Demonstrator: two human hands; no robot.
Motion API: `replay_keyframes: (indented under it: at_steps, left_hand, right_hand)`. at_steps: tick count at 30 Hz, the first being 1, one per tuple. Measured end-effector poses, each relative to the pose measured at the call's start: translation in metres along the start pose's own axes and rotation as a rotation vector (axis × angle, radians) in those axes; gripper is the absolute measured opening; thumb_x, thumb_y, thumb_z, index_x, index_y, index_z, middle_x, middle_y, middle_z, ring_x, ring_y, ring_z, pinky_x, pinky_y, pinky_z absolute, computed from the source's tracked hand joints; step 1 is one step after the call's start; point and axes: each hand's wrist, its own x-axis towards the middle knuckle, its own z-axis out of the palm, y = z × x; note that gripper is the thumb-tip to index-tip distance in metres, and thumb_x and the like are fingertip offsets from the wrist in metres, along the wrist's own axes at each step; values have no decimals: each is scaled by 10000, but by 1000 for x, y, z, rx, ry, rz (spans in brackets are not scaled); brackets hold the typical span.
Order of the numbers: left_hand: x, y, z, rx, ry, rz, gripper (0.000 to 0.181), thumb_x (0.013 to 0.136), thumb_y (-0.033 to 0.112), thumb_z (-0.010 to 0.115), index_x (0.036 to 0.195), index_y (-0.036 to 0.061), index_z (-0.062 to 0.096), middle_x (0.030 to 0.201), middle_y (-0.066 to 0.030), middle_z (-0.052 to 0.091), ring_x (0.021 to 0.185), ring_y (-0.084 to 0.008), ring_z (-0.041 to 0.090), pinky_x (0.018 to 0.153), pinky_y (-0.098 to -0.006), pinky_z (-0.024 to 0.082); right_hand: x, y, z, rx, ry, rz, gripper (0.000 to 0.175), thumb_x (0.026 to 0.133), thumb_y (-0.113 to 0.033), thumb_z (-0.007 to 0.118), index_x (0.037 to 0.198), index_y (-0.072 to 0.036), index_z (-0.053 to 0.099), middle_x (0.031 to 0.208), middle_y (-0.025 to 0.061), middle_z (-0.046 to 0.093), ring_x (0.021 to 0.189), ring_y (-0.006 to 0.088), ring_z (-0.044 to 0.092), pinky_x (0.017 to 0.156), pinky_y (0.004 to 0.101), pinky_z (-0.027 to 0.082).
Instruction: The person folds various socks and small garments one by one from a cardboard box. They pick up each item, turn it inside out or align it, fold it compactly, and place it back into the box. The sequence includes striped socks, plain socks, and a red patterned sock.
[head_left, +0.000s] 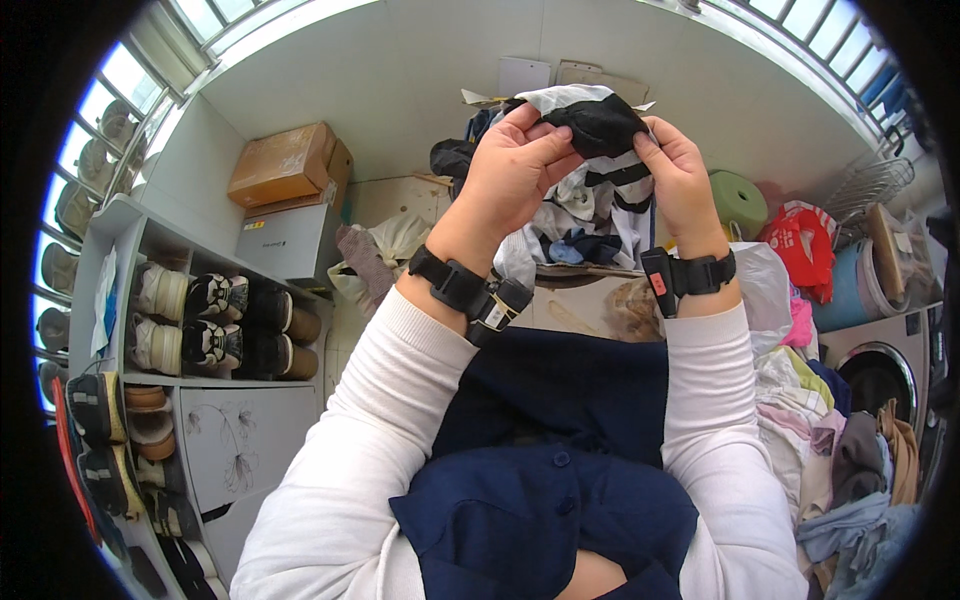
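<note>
A black and white cloth piece, likely a sock (600, 124), is stretched between my two hands. My left hand (517, 161) pinches its left side between thumb and fingers. Its right edge is gripped by my right hand (675, 169). Below and behind it stands an open box (592, 271) heaped with socks and small garments (577, 195), mostly white, black and navy. The raised cloth and my hands hide part of the heap. A dark garment (451, 157) hangs over the box's left side.
Left stands a shoe rack (247, 382) with several shoes, and cartons (281, 165) beyond it. A cloth bag (394, 244) lies on the floor. To the right are a green roll (736, 199), a red bag (802, 240), piled clothes (817, 442) and a front-loading washing machine (840, 349).
</note>
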Motion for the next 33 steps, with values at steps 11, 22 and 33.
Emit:
replay_keyframes:
  at_steps: [11, 22, 33]
  left_hand:
    - [-3, -3, 2, 237, -75, 67, 356, 885, -13, 621, 1233, -35, 554, 1025, -71, 687, 892, -119, 649, 815, -247, 531]
    - [2, -7, -10, 102, 101, -46, 389, 904, 72, 647, 1260, -49, 550, 1082, -78, 655, 920, -124, 626, 776, -273, 524]
    - [1, -16, 3, -58, 16, -131, 282, 1038, 227, 437, 1114, -1, 584, 1029, -69, 662, 902, -144, 638, 797, -273, 523]
  right_hand:
    - [-2, -19, 21, -670, 154, -396, 145, 804, -119, 735, 880, -26, 653, 1081, 79, 582, 1019, 201, 561, 927, 313, 422]
    - [1, -6, 19, -598, 210, -322, 138, 970, -111, 515, 928, 20, 511, 899, 140, 591, 842, 273, 569, 785, 329, 464]
    - [3, 2, 23, -208, 199, -142, 141, 1014, -154, 487, 929, -47, 520, 743, -69, 413, 666, 29, 352, 579, 199, 332]
